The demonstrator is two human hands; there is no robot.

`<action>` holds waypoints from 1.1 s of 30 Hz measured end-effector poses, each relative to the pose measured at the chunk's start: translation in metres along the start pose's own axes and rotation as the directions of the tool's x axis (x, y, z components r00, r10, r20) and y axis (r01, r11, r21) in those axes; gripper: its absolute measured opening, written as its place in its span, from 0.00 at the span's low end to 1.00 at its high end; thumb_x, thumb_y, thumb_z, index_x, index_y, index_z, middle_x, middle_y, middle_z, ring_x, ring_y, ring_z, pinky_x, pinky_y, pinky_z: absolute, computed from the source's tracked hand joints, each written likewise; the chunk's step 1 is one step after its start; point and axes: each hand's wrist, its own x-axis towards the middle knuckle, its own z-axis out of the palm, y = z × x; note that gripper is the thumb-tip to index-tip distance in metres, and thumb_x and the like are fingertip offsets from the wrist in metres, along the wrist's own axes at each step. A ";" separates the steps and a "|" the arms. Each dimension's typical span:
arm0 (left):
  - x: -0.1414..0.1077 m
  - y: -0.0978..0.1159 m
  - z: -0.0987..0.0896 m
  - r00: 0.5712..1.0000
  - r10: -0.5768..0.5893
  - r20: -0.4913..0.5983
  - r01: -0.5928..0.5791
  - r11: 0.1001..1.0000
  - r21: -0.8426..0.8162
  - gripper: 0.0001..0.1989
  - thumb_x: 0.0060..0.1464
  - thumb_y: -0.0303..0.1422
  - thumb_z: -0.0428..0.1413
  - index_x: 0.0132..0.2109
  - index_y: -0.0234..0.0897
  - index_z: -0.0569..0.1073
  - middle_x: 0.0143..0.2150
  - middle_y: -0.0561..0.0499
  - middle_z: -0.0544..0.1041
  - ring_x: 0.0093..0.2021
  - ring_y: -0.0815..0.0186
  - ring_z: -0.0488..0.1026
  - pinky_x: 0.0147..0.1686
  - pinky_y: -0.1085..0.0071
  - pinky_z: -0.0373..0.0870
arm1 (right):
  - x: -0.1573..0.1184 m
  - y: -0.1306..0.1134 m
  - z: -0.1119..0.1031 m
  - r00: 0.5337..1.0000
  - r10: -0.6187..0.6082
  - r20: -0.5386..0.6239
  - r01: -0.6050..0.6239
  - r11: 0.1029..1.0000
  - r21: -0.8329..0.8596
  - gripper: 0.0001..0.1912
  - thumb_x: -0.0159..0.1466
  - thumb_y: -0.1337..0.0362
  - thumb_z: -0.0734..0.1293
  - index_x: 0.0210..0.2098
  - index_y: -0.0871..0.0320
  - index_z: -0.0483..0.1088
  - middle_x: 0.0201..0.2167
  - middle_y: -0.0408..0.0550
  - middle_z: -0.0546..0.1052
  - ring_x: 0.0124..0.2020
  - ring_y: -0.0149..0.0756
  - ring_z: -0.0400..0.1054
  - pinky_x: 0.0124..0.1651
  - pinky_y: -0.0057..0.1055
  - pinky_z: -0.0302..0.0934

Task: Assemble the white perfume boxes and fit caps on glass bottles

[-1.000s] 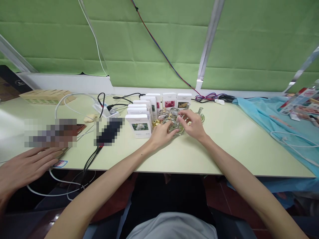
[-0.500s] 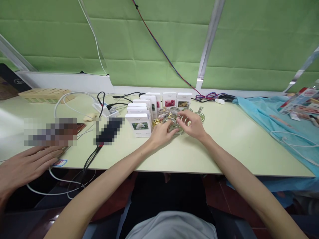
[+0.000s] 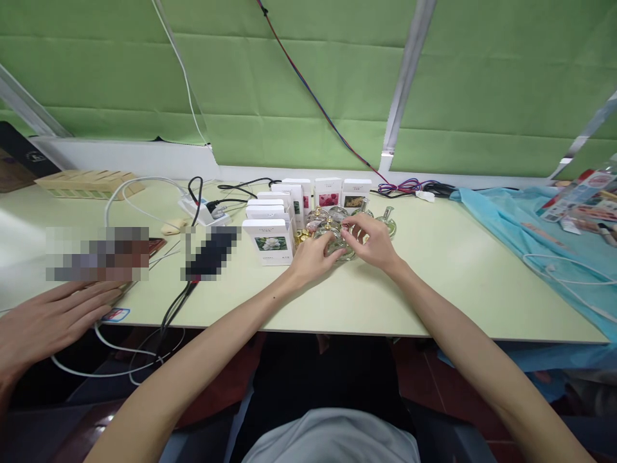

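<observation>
At the middle of the desk (image 3: pixel 472 276), both hands were at a tight cluster of clear glass bottles (image 3: pixel 346 254).
In the head view, little had visibly changed: both hands kept nearly the same pose, which suggested careful fingering rather than carrying. The left hand (image 3: pixel 311 260) had its fingers curled over the near left side of the cluster, its thumb slightly apart. The right hand (image 3: pixel 378 244) was bent narrow at the cluster's right side, thumb and fingertips close together; whether either hand gripped a bottle could not be told. The cluster lay between and just beyond the hands, with another bottle (image 3: pixel 393 227) just past the right hand. White boxes (image 3: pixel 270 252) stood along its left and far sides. Well to the left, a co-worker's hand (image 3: pixel 62 315) rested by the near edge.
</observation>
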 end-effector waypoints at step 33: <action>0.000 -0.003 0.001 1.000 0.004 0.023 -0.004 1.000 -0.009 0.16 0.64 0.48 0.56 0.45 0.39 0.74 0.23 0.56 0.73 0.26 0.62 0.72 0.30 0.69 0.59 | -0.001 0.008 -0.006 0.991 0.016 0.130 -0.014 1.000 -0.012 0.12 0.71 0.56 0.67 0.49 0.54 0.76 0.39 0.51 0.81 0.24 0.32 0.69 0.31 0.35 0.68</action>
